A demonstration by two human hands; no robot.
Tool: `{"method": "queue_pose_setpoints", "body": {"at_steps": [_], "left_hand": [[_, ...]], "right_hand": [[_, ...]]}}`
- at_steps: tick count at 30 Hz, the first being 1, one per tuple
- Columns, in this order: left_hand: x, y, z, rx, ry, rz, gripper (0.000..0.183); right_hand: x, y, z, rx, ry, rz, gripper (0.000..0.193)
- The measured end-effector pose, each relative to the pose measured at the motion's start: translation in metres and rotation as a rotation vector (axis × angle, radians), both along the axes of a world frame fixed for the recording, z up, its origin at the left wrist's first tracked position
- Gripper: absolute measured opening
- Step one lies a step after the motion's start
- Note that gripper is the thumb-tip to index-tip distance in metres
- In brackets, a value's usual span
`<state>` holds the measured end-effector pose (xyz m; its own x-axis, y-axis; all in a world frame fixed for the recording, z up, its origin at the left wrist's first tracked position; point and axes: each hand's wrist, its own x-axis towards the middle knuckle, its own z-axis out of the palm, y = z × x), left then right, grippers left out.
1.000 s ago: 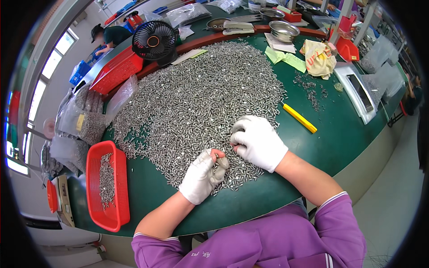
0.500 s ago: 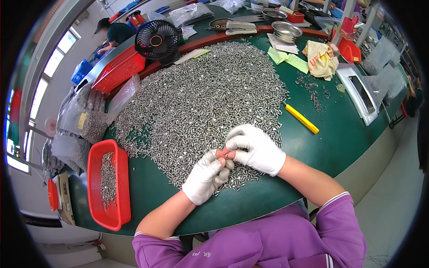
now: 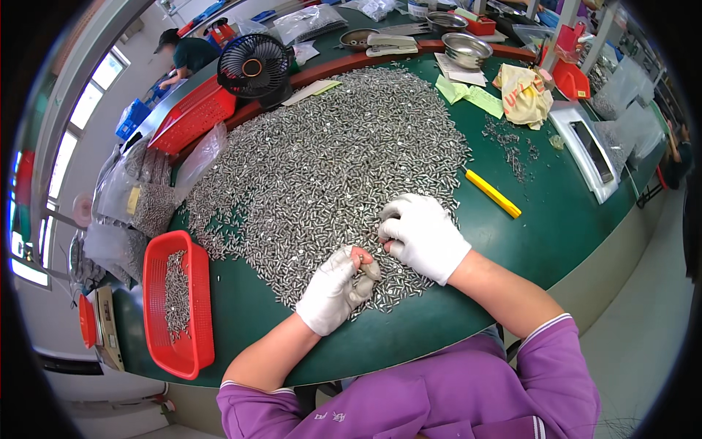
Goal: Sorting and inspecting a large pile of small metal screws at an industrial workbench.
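Observation:
A wide heap of small silvery metal pins [image 3: 329,161] covers the middle of the green table. Over its near edge, my left hand [image 3: 333,289] in a white glove with bare fingertips is closed, thumb and forefinger pinching what looks like one small metal pin. To its right, my right hand [image 3: 424,238], gloved the same way, lies over the heap with its fingers curled down. Its fingertips meet at the pins; whatever they hold is too small to make out. The two hands are apart.
A red basket [image 3: 206,314] with some pins stands left. Bagged parts [image 3: 150,205] lie behind it. A black fan [image 3: 254,67] is at the far left of the heap. Right are a yellow-handled tool [image 3: 493,194], a cloth [image 3: 523,95] and a white device [image 3: 585,150].
My right hand has drawn away from my left, slightly up and to the right, down onto the heap. The left hand stays nearly in place, still pinching.

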<state>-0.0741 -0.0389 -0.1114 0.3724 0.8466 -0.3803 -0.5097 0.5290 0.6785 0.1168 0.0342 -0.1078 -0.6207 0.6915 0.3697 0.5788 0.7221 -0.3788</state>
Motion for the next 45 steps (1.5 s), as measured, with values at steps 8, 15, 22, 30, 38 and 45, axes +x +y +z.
{"method": "queue_pose_setpoints", "body": {"at_steps": [8, 15, 22, 30, 38, 45], "left_hand": [[-0.001, 0.000, -0.002, 0.002, -0.018, 0.014, 0.015], [-0.004, -0.001, -0.007, 0.014, -0.127, 0.027, 0.010], [-0.004, 0.001, -0.009, 0.016, -0.149, 0.023, 0.010], [0.002, -0.002, -0.003, 0.031, 0.007, -0.019, 0.015], [-0.001, -0.002, -0.003, 0.030, 0.014, -0.002, 0.012], [0.002, -0.003, 0.002, -0.029, 0.054, 0.046, 0.015]], "right_hand": [[-0.002, 0.003, -0.003, 0.116, 0.078, -0.062, 0.007], [0.003, 0.000, 0.003, 0.037, 0.002, 0.005, 0.005], [-0.005, -0.001, -0.004, 0.063, 0.000, -0.003, 0.007], [-0.011, -0.006, 0.000, -0.050, 0.388, 0.233, 0.011], [-0.010, -0.001, -0.004, -0.056, 0.302, 0.130, 0.016], [-0.008, 0.001, -0.011, 0.031, 0.056, 0.036, 0.006]]}}
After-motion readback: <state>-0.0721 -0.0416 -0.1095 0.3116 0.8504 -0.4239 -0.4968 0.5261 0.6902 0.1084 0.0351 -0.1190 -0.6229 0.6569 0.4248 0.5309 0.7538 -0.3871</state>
